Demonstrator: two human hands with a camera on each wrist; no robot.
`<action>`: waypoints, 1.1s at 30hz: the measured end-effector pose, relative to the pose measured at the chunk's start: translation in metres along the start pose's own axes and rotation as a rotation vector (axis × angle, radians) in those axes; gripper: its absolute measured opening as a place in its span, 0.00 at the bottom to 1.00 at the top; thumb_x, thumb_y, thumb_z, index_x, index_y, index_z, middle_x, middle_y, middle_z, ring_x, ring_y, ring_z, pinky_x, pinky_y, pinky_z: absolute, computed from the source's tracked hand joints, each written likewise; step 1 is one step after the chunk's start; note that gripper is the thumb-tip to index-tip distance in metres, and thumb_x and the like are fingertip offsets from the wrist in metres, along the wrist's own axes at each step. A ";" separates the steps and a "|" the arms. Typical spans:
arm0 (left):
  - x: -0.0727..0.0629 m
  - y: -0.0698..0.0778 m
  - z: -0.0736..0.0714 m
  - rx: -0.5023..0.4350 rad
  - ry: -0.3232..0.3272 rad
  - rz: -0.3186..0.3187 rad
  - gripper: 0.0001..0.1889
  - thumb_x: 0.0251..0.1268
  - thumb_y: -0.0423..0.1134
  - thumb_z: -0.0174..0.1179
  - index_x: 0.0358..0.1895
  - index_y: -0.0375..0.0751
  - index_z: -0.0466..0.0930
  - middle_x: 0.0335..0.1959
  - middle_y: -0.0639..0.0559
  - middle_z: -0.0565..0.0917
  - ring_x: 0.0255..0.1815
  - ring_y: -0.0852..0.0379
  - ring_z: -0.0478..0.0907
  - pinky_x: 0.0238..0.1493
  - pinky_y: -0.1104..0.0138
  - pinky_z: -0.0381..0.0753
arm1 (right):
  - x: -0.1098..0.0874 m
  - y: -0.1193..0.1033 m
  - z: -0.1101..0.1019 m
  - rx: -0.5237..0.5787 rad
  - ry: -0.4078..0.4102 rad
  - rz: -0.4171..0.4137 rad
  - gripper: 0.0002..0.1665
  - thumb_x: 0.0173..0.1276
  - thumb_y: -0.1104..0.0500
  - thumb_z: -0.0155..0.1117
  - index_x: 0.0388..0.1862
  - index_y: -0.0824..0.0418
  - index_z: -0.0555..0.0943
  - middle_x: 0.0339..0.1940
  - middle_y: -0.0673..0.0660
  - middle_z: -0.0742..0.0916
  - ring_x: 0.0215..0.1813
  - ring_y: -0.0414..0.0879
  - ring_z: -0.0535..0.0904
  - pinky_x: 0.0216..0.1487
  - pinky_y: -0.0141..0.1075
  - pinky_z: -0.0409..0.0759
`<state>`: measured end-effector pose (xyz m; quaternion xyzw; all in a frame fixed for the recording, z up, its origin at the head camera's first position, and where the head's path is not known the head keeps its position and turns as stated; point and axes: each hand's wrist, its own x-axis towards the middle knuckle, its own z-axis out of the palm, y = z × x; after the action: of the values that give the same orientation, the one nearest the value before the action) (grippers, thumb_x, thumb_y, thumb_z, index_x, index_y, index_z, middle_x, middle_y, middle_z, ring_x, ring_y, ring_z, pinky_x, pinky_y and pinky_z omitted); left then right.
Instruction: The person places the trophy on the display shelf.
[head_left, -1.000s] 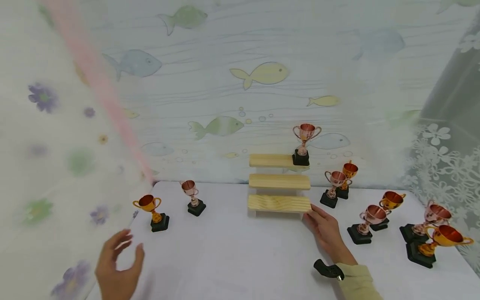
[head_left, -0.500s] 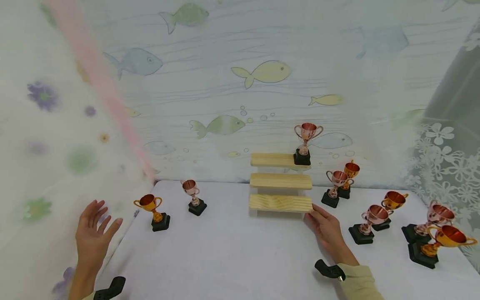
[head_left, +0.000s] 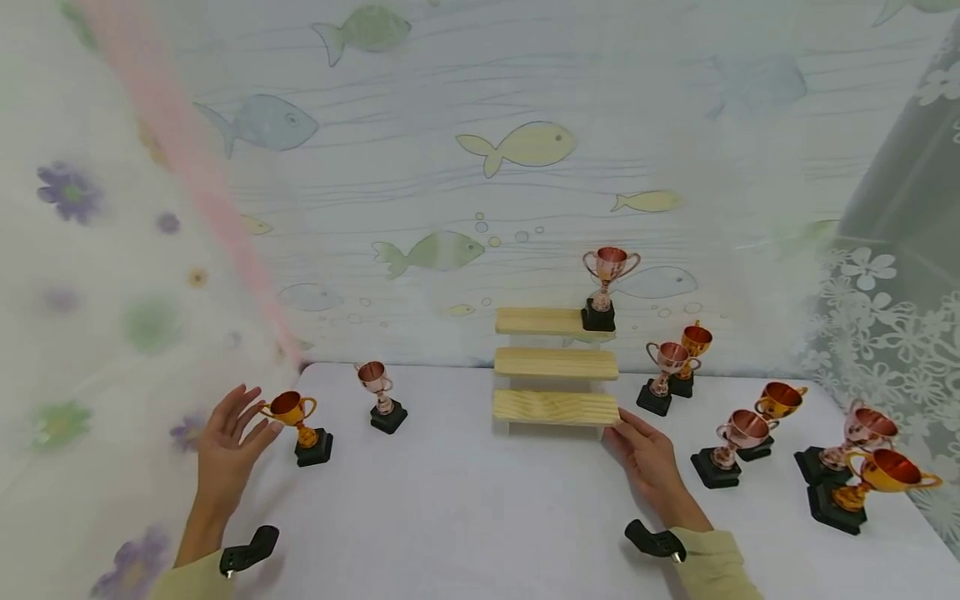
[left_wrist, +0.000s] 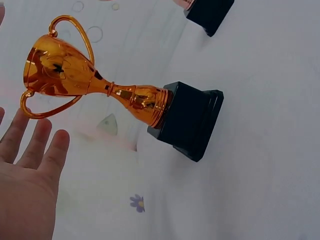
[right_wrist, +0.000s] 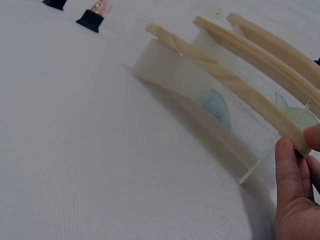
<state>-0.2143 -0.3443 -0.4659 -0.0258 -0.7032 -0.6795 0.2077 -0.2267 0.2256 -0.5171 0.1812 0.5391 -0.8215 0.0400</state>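
Note:
My left hand (head_left: 231, 450) is beside a gold trophy cup (head_left: 306, 429) on the left of the table, its fingers extended by the cup's left handle. In the left wrist view the fingers (left_wrist: 54, 152) look straight and do not wrap the gold trophy (left_wrist: 62, 70); whether a fingertip touches the handle I cannot tell. With thumb and fingers, my right hand (head_left: 648, 458) pinches the right end of the lowest step of a three-step wooden stand (head_left: 555, 407). The right wrist view shows the thumb above that step (right_wrist: 235, 87) and fingers below. A rose-gold trophy (head_left: 599, 292) stands on the top step's right end.
Behind the gold trophy is a rose-gold trophy (head_left: 382, 398). Several gold and rose-gold trophies, including a rose-gold one (head_left: 726, 450) and a gold one (head_left: 862, 492), stand right of the stand on the white table (head_left: 450, 517). A fish-patterned curtain (head_left: 420, 167) hangs behind.
My left hand first moved left and its fingers spread, then it came back right, up to the gold trophy's handle. The right hand keeps its grip on the stand.

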 end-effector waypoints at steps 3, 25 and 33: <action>0.000 -0.003 0.003 0.013 -0.028 0.003 0.39 0.63 0.21 0.65 0.77 0.42 0.62 0.67 0.57 0.77 0.63 0.69 0.74 0.56 0.82 0.76 | -0.001 0.000 0.000 0.004 -0.005 0.005 0.33 0.81 0.62 0.53 0.80 0.65 0.58 0.65 0.53 0.76 0.51 0.31 0.83 0.64 0.29 0.78; 0.005 -0.018 0.011 0.174 0.014 -0.136 0.32 0.62 0.33 0.72 0.70 0.39 0.72 0.55 0.65 0.79 0.53 0.73 0.78 0.48 0.84 0.79 | 0.000 0.000 0.000 0.005 -0.005 -0.007 0.33 0.81 0.63 0.52 0.80 0.66 0.59 0.67 0.54 0.76 0.52 0.31 0.83 0.65 0.29 0.77; 0.010 -0.023 0.012 0.227 0.015 -0.186 0.30 0.63 0.37 0.71 0.68 0.38 0.72 0.53 0.69 0.78 0.52 0.76 0.77 0.47 0.84 0.79 | -0.001 0.002 0.002 -0.001 0.008 -0.033 0.33 0.81 0.64 0.53 0.80 0.67 0.58 0.63 0.52 0.78 0.51 0.30 0.83 0.64 0.28 0.77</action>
<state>-0.2342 -0.3374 -0.4845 0.0684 -0.7734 -0.6120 0.1507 -0.2258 0.2231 -0.5181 0.1756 0.5424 -0.8212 0.0244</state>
